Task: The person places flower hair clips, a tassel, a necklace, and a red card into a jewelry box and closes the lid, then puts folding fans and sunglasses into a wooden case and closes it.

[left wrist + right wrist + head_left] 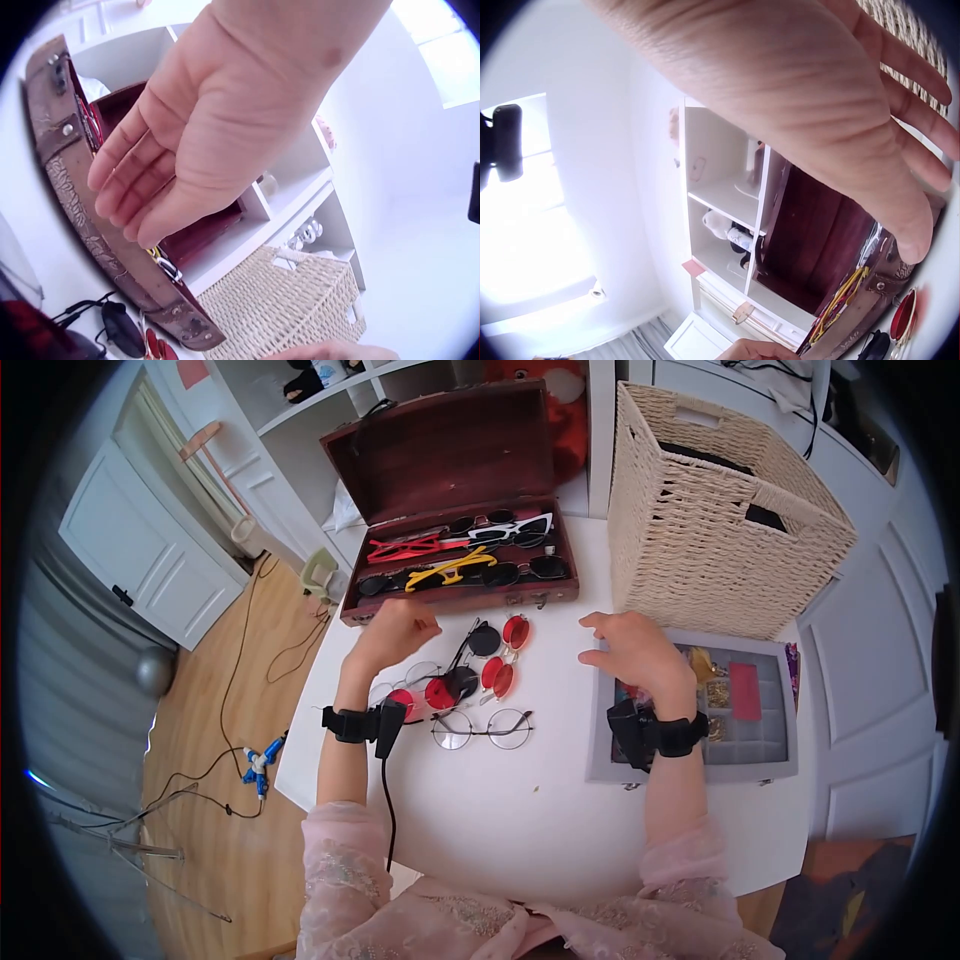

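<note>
My left hand (393,633) hovers at the front left of an open dark red wooden case (450,470), its fingers loosely bent and holding nothing. In the left wrist view its palm and relaxed fingers overlap the case's front wall (64,184). Inside the case lie several pairs of glasses, including yellow-framed glasses (450,568), red ones (415,547) and white-framed sunglasses (525,530). My right hand (640,652), empty, has fingers spread over the left edge of a grey jewellery box (603,735). Between the hands lie red-lensed sunglasses (515,630), black round sunglasses (485,639) and clear round glasses (508,729).
A tall woven basket (720,540) stands behind the jewellery box. White shelves (300,430) rise behind the case on the white table (470,810). Cables and a blue power strip (262,760) lie on the wooden floor at left.
</note>
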The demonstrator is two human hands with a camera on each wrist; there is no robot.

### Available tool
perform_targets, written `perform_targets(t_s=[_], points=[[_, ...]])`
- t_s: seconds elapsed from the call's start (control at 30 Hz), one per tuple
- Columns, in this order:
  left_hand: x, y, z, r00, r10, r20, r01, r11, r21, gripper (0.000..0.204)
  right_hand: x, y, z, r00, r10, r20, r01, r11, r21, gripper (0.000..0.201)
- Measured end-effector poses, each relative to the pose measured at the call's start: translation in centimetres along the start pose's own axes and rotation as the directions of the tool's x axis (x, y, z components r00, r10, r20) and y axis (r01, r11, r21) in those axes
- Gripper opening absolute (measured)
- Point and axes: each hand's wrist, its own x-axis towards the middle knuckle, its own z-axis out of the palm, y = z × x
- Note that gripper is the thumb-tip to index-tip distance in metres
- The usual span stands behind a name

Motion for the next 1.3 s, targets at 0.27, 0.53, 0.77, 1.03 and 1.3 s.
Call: perform_targets(t_s=[0.27, 0.53, 0.77, 1.03, 1.3], points=[[0.6, -1.5, 1.8, 0.973, -0.004, 0.229, -0.015, 0.997, 0.081, 0.015, 0.1, 0.1, 0.0, 0.999, -0.047, -0.013, 0.047, 0.998, -0.044, 0.045], [1.4, -2.3, 4.0, 0.937, 0.016, 0.35, -0.053, 0.994, 0.098, 0.018, -0.3, -0.4, -0.4, 0.999, -0.037, -0.031, 0.036, 0.999, -0.025, 0.041], [1.7, -1.9, 4.5, 0.966, 0.03, 0.256, -0.045, 0.997, 0.055, 0.012, -0.2, -0.1, -0.2, 0.999, -0.039, -0.017, 0.038, 0.999, -0.034, 0.045], [1.6, -0.6, 3.8, 0.989, 0.029, 0.146, -0.015, 0.995, -0.095, 0.009, -0.1, 0.0, -0.1, 0.999, -0.041, -0.004, 0.041, 0.998, -0.043, 0.045], [2.1, 1.1, 1.5, 0.999, 0.001, 0.038, 0.006, 0.982, -0.188, 0.006, -0.3, -0.4, -0.4, 1.0, -0.021, -0.012, 0.02, 1.0, -0.023, 0.041]])
